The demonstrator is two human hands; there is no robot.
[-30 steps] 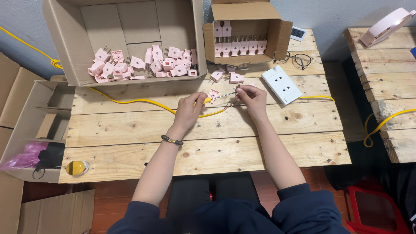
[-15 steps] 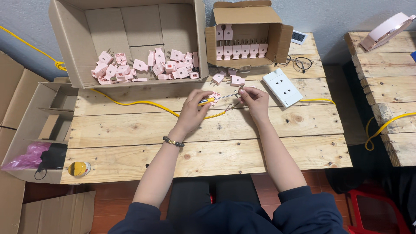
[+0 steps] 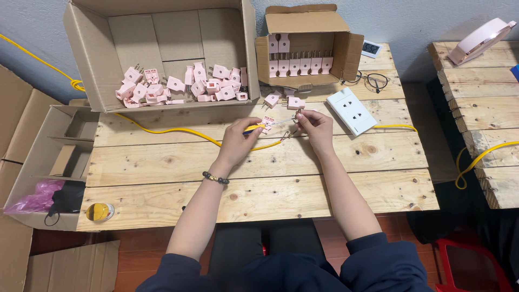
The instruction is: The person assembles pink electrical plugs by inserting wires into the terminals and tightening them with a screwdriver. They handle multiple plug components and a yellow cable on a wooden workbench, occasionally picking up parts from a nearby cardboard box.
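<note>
The left hand (image 3: 241,138) grips a screwdriver (image 3: 258,127) by its yellow-and-blue handle, tip pointing right. Just beside it, the right hand (image 3: 314,124) pinches a small pink plug part (image 3: 299,112), too small to make out clearly. Another pink plug (image 3: 268,122) lies between the hands on the counter (image 3: 259,184). A yellow cable (image 3: 178,131) runs under both hands. Right of the right hand lies a white socket strip (image 3: 352,111). Beyond the hands stand two boxes (image 3: 250,48) holding pink plugs.
</note>
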